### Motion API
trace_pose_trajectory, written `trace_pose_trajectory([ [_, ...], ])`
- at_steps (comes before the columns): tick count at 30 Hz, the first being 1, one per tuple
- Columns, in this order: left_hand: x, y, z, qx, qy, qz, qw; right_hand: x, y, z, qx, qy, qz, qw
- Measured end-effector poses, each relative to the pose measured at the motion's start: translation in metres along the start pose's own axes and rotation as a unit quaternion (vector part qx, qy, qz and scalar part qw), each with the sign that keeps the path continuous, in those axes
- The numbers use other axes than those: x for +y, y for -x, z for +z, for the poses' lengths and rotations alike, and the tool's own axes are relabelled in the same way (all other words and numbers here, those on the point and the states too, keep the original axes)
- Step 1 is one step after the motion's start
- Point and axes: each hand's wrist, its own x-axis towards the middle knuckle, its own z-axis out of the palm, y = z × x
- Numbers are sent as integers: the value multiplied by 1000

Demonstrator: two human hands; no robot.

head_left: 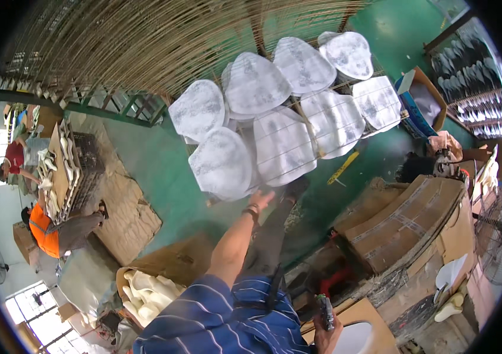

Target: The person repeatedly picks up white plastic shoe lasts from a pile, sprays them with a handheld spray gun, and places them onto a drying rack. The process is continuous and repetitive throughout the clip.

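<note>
Several white rounded panels with grey speckling, among them a near-left panel (222, 164) and a middle panel (284, 147), lie in two rows on a wire rack (320, 154). My left hand (261, 199) reaches toward the rack's near edge, just below these two panels. Its fingers are spread, and I see nothing in them; whether a fingertip touches a panel I cannot tell. Low in the picture, my right hand (328, 338) is closed around a dark handheld tool (325, 312), whose kind is unclear. Beside it shows a white curved piece (354, 338) on cardboard.
Beyond the rack hang dense rows of thin rods (144, 41). A cardboard-covered bench (404, 224) stands at right, near a fan (496, 227). At lower left is a box of cream-coloured pieces (147, 295). Two people work at a stacked table (62, 171) on the far left.
</note>
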Motion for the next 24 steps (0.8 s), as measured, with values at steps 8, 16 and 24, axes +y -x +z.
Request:
trace_pose_trajectory([
  [8,30,109,69,-263,-359,225,867,69,45,21,72,-121,36,989],
  [16,1,139,73,-214,-459,331,796,120,140,54,226,-402,83,883],
  [24,-15,91,69,-305,-483,170,803,192,230,144,516,-437,123,726],
])
